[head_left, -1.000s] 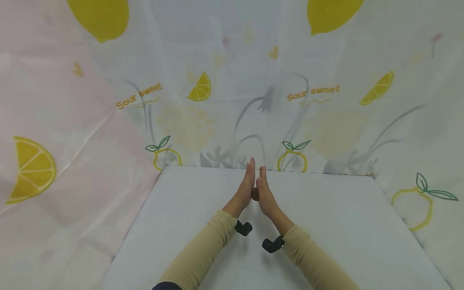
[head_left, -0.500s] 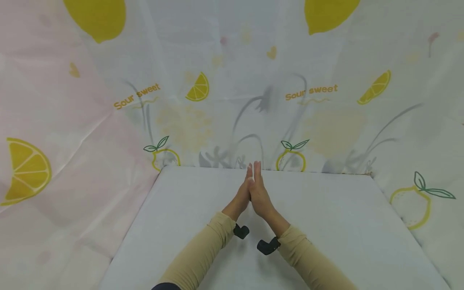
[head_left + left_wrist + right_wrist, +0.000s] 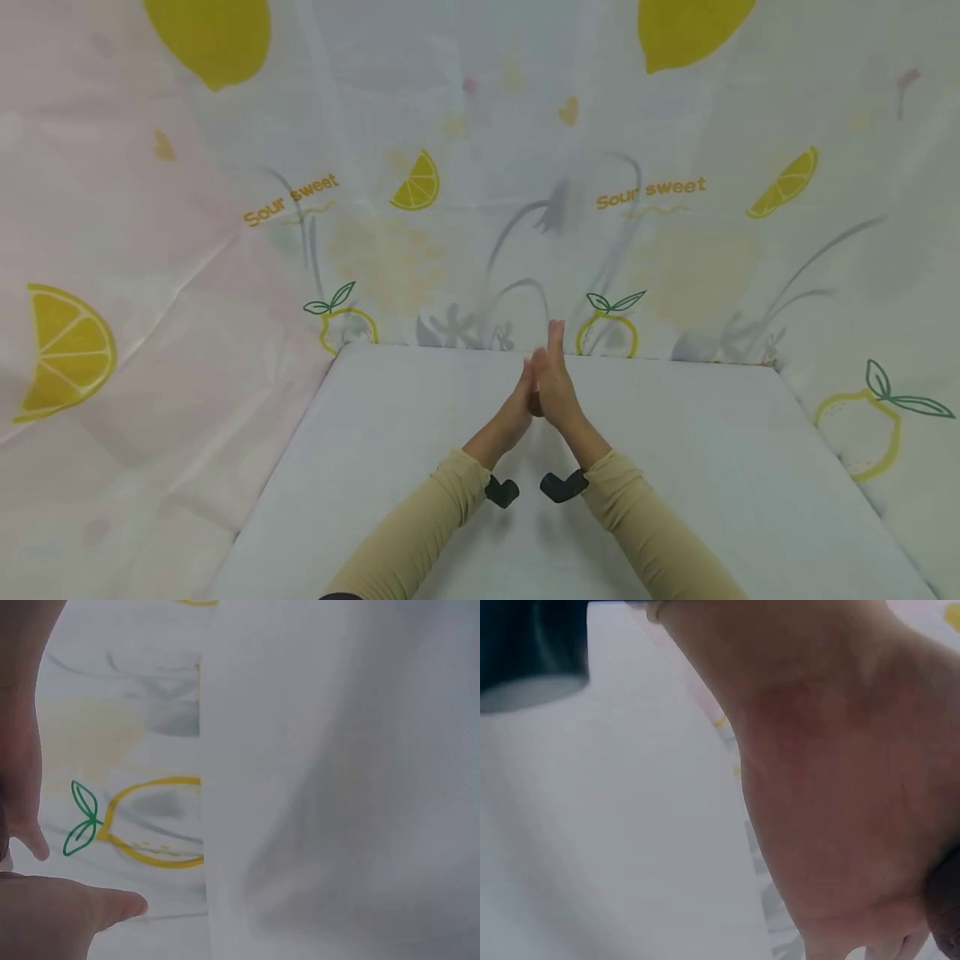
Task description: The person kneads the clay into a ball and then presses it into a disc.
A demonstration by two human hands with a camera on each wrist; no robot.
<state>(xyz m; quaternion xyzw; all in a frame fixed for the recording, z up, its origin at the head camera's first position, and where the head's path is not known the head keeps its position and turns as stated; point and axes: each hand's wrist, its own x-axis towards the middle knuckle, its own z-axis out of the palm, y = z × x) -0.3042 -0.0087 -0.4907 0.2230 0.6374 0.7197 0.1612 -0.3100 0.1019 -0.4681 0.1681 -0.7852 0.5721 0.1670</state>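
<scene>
Above the white table my left hand (image 3: 513, 415) and right hand (image 3: 561, 396) face each other palm to palm, fingers straight and pointing up and away. A small dark brown rounded thing (image 3: 535, 405) is pressed between the palms, mostly hidden by them; its exact kind I cannot tell. The right fingertips reach farther forward than the left ones. At the right edge of the right wrist view, part of the brown thing (image 3: 945, 904) shows smooth and dark against a palm (image 3: 840, 802). In the left wrist view, fingers (image 3: 120, 907) stretch out at the lower left.
The white tabletop (image 3: 675, 467) extends under both forearms. Behind it hangs a pale cloth (image 3: 480, 250) printed with lemons and "Sour sweet". Dark wrist camera mounts (image 3: 564, 487) jut inward from both sleeves, a short gap apart.
The left hand has slid back towards me while the right hand has slid forward, palms staying together. The brown thing, nearly hidden half a second ago, shows again below the palms.
</scene>
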